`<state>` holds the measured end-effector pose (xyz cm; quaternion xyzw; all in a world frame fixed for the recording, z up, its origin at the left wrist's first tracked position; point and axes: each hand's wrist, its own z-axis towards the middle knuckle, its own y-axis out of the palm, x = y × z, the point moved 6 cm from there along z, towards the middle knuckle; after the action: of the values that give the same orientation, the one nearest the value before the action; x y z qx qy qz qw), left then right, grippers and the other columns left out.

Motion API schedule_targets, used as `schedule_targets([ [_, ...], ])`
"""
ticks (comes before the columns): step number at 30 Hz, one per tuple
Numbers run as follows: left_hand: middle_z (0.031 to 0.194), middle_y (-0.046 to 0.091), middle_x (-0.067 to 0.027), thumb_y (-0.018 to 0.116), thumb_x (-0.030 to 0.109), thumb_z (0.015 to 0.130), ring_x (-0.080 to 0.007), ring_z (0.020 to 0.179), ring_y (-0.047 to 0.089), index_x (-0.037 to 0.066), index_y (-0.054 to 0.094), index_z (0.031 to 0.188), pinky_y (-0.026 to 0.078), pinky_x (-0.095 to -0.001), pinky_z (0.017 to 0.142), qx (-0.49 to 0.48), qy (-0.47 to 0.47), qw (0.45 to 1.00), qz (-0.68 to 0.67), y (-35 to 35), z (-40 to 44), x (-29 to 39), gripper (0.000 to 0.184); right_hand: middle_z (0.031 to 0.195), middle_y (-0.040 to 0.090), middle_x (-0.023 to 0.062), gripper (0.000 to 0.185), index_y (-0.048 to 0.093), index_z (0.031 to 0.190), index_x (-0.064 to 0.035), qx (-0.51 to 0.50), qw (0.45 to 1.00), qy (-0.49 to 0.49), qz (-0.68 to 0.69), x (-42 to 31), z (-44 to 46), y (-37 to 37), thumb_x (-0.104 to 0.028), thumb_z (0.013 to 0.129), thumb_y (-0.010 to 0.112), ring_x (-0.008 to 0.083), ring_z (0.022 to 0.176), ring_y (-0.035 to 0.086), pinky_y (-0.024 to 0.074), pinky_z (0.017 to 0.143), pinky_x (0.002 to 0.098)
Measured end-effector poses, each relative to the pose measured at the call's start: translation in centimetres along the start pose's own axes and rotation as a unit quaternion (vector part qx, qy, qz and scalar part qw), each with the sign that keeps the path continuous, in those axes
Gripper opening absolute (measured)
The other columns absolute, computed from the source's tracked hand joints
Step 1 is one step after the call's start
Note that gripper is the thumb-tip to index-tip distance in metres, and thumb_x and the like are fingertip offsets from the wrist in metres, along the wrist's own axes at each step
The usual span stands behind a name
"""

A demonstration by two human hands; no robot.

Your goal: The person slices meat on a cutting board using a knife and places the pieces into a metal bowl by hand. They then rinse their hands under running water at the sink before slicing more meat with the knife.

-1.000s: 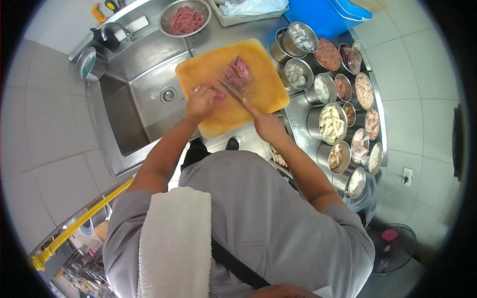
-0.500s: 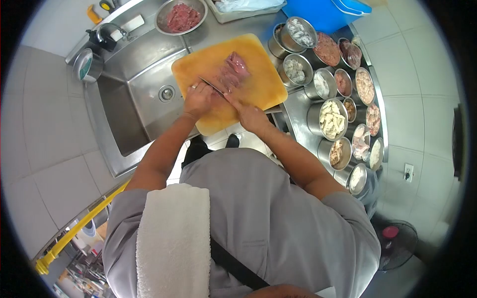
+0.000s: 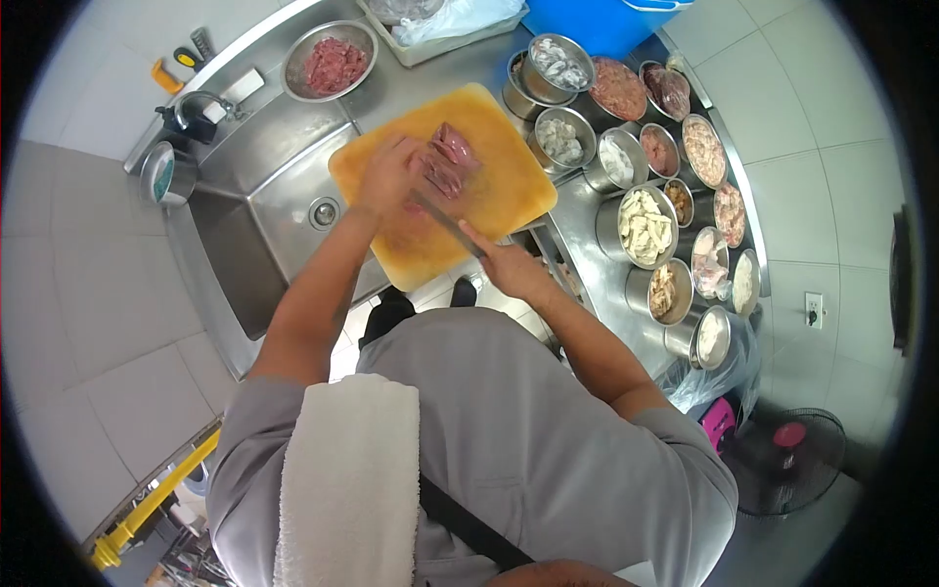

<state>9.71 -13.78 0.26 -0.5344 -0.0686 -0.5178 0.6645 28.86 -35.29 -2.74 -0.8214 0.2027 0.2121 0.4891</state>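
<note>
My right hand is closed round the handle of a knife. The blade slants up and left over the yellow cutting board, its tip close to my left hand. That left hand is over the board's left half, at the left side of a piece of raw red meat. Its fingers are blurred, so I cannot make out whether they grip anything. Partly cut slices show at the lower end of the meat. A smaller reddish scrap lies below the blade.
A steel sink lies left of the board. Behind it stands a bowl of cut meat. A tray with plastic bags and a blue bin are at the back. Several steel pots of food, one with pale strips, crowd the right counter.
My left hand has moved up the board towards the meat. My right hand has drawn the knife down and right, away from the left fingers. The view has shifted slightly.
</note>
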Motion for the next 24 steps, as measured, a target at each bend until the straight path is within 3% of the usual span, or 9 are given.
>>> schedule_targets([
  [1, 0.104, 0.071, -0.014, 0.073, 0.008, 0.094, -0.0364, 0.098, 0.07, 0.005, 0.076, 0.11, 0.056, -0.0471, 0.09, -0.003, 0.0, 1.0, -0.002, 1.0, 1.6, -1.3, 0.016, 0.1, 0.075, 0.0326, 0.084, 0.021, 0.179, -0.0401, -0.016, 1.0, -0.023, 0.001, -0.5, 0.0, 1.0, -0.017, 0.108, 0.058, 0.0524, 0.092, 0.075, 0.0589, 0.087, 0.0622],
  [3, 0.114, 0.076, -0.0128, 0.069, 0.009, 0.095, -0.0354, 0.106, 0.073, 0.011, 0.08, 0.117, 0.058, -0.045, 0.093, -0.216, 0.128, 0.965, 0.075, 5.5, 3.8, -2.0, 0.024, 0.106, 0.076, 0.0318, 0.085, 0.022, 0.179, -0.0399, -0.054, 0.997, -0.047, 0.023, -1.3, 0.5, 2.3, -0.016, 0.107, 0.06, 0.0512, 0.096, 0.075, 0.0594, 0.088, 0.0606],
  [4, 0.114, 0.076, -0.0128, 0.069, 0.009, 0.095, -0.0354, 0.106, 0.073, 0.011, 0.08, 0.117, 0.058, -0.045, 0.093, -0.216, 0.13, 0.965, 0.073, 6.1, 4.4, -2.0, 0.024, 0.106, 0.076, 0.0318, 0.085, 0.022, 0.179, -0.0399, -0.052, 0.997, -0.045, 0.022, -1.4, 0.9, 2.6, -0.016, 0.107, 0.06, 0.0512, 0.096, 0.075, 0.0594, 0.088, 0.0606],
  [7, 0.123, 0.077, -0.0123, 0.066, 0.01, 0.096, -0.0346, 0.114, 0.074, 0.015, 0.081, 0.12, 0.06, -0.045, 0.097, -0.296, -0.133, 0.924, -0.201, 9.1, 4.9, -4.1, 0.029, 0.116, 0.076, 0.0313, 0.085, 0.023, 0.178, -0.0395, -0.065, 0.996, -0.049, 0.036, -1.5, 1.7, 3.5, -0.016, 0.106, 0.061, 0.0501, 0.104, 0.075, 0.0593, 0.093, 0.0596],
  [9, 0.119, 0.078, -0.0147, 0.067, 0.011, 0.095, -0.0359, 0.117, 0.073, 0.014, 0.082, 0.117, 0.06, -0.0464, 0.098, -0.273, 0.127, 0.951, 0.066, 8.7, 5.2, -2.3, 0.027, 0.124, 0.075, 0.0302, 0.084, 0.024, 0.178, -0.0397, -0.034, 0.996, -0.076, 0.031, -1.2, 2.2, 3.6, -0.016, 0.106, 0.061, 0.0493, 0.109, 0.075, 0.0589, 0.098, 0.059],
  [13, 0.118, 0.076, -0.015, 0.07, 0.014, 0.095, -0.0367, 0.113, 0.073, 0.012, 0.08, 0.115, 0.059, -0.0481, 0.096, -0.246, 0.074, 0.96, 0.108, 5.5, 5.0, -2.4, 0.023, 0.128, 0.074, 0.0302, 0.084, 0.026, 0.178, -0.042, -0.002, 0.995, -0.086, 0.045, 0.3, 2.9, 3.9, -0.015, 0.106, 0.061, 0.0491, 0.111, 0.075, 0.0592, 0.099, 0.0584],
  [21, 0.11, 0.07, -0.0134, 0.073, 0.015, 0.094, -0.0397, 0.104, 0.07, 0.009, 0.074, 0.104, 0.057, -0.0527, 0.093, -0.021, 0.001, 0.996, 0.084, 0.0, 0.7, -0.8, 0.012, 0.13, 0.075, 0.0278, 0.083, 0.026, 0.177, -0.0429, -0.04, 0.998, -0.001, 0.046, 1.2, 1.6, 1.2, -0.016, 0.109, 0.065, 0.0487, 0.117, 0.074, 0.0576, 0.105, 0.0573],
  [22, 0.11, 0.07, -0.0134, 0.073, 0.015, 0.094, -0.0397, 0.104, 0.07, 0.009, 0.074, 0.104, 0.057, -0.0527, 0.093, -0.021, -0.002, 0.996, 0.084, 0.5, 1.0, -1.4, 0.012, 0.13, 0.075, 0.0278, 0.083, 0.026, 0.177, -0.0429, -0.042, 0.998, -0.001, 0.045, 0.5, 1.5, 0.9, -0.016, 0.109, 0.065, 0.0487, 0.117, 0.074, 0.0576, 0.105, 0.0573],
  [24, 0.115, 0.073, -0.0151, 0.071, 0.015, 0.097, -0.0394, 0.111, 0.072, 0.008, 0.076, 0.116, 0.058, -0.0498, 0.097, -0.175, 0.098, 0.978, 0.053, 4.1, 2.8, -2.1, 0.02, 0.128, 0.075, 0.029, 0.083, 0.026, 0.177, -0.0442, -0.068, 0.997, 0.044, 0.017, 0.0, 1.3, 0.4, -0.017, 0.109, 0.065, 0.0487, 0.115, 0.074, 0.0576, 0.104, 0.0579],
])
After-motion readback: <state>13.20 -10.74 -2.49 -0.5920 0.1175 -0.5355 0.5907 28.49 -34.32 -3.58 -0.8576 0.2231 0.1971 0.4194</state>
